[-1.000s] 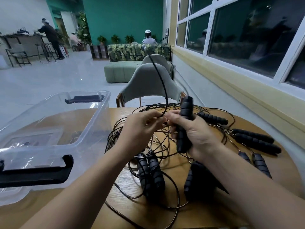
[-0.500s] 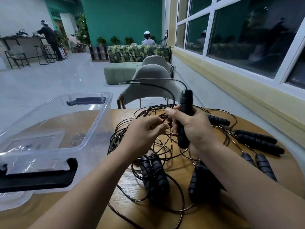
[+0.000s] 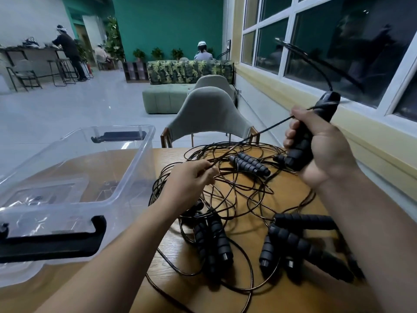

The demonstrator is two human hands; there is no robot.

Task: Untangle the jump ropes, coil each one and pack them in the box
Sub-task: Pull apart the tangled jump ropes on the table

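A tangle of thin black jump rope cords [image 3: 234,195] lies on the round wooden table [image 3: 279,299], with several black foam handles [image 3: 214,240] scattered through it. My right hand [image 3: 320,147] grips one black handle [image 3: 304,136], lifted up and to the right above the table. Its cord loops high toward the window and also runs taut down to my left hand [image 3: 189,181], which pinches the cord just above the pile. A clear plastic box [image 3: 74,190] with black latch handles stands open on the left of the table.
A grey chair [image 3: 209,114] stands behind the table's far edge. The window wall [image 3: 338,55] runs close along the right. More handles [image 3: 250,164] lie at the far side and others [image 3: 300,242] at the near right of the pile.
My right hand has swung the gripped handle up and to the right, pulling its cord taut. My left hand stays low, still pinching the cord.
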